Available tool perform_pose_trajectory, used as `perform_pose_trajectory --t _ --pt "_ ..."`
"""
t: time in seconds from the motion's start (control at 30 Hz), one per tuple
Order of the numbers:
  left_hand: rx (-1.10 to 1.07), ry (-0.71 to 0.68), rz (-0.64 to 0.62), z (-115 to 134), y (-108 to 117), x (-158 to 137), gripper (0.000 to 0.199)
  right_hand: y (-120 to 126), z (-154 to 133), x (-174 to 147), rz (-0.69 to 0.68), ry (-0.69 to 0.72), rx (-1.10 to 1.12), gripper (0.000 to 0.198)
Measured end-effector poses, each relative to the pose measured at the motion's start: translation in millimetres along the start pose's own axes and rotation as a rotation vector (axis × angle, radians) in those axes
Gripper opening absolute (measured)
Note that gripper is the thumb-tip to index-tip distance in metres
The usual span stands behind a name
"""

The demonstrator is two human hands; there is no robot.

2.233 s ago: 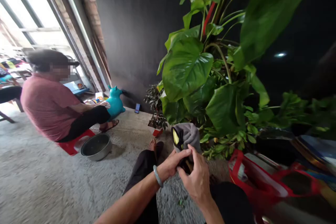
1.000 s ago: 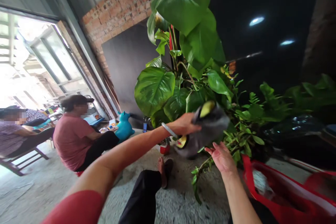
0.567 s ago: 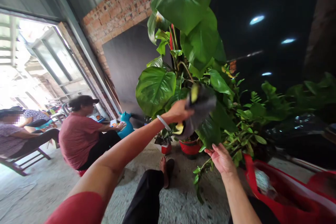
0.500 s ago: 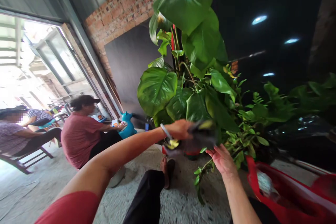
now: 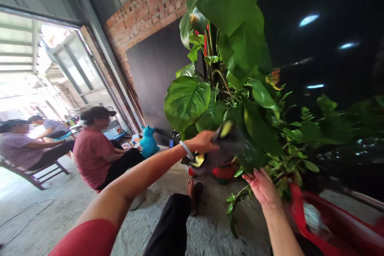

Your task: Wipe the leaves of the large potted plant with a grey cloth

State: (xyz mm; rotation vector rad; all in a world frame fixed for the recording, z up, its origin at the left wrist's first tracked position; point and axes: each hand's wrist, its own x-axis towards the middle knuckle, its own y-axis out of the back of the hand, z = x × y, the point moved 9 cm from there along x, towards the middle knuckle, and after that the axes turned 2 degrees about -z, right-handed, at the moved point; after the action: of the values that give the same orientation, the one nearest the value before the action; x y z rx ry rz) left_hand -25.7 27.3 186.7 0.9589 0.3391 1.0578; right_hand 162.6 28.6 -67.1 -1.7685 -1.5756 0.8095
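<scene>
Hands at a potted plant: a cloth gripped in one, leaves met by the other

Left hand (image 5: 201, 143) is stretched out at arm's length and clenched on a grey cloth (image 5: 229, 146) with yellow patches, which is held up against the lower leaves of the big-leaved plant (image 5: 228, 88), above its red pot (image 5: 223, 172); the cloth is blurred, and it is judged to be soft, light and limp, best taken bunched in the fist as it is now. Right hand (image 5: 264, 188) is held palm up with the fingers spread, grasping nothing, its fingertips just under the small leafy stems (image 5: 280, 166), which are judged thin and easily snapped. A red bag (image 5: 339, 224) is seen at the far right
</scene>
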Motion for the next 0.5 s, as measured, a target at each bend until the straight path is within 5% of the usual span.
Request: perform_pose_trajectory --t 0.07,0.13,0.2,0.33,0.4,0.5 --pt "0.024 -0.085 -0.307 10.2 -39.1 -32.6 0.015 3.1 3.4 2.2 0.006 0.005 -0.016 0.031" --pt "0.009 -0.179 -0.409 35.5 -43.0 -51.7 0.036 6.1 4.5 4.2 0.007 0.017 -0.031 0.030" --pt "-0.031 -0.254 -0.310 66.5 -19.2 -38.8 0.045 7.0 4.8 5.2 -0.001 0.025 -0.048 0.030" --pt "-0.052 -0.287 0.196 95.7 34.4 39.3 0.030 4.7 7.3 4.8 -0.017 0.020 -0.086 0.031" --pt "0.010 -0.220 0.212 85.8 15.7 68.5 0.017 3.4 9.7 4.5 -0.024 0.019 -0.104 0.031" --pt "0.158 -0.070 -0.168 52.1 -57.3 61.4 0.013 3.0 14.1 4.8 -0.037 0.022 -0.131 0.031"
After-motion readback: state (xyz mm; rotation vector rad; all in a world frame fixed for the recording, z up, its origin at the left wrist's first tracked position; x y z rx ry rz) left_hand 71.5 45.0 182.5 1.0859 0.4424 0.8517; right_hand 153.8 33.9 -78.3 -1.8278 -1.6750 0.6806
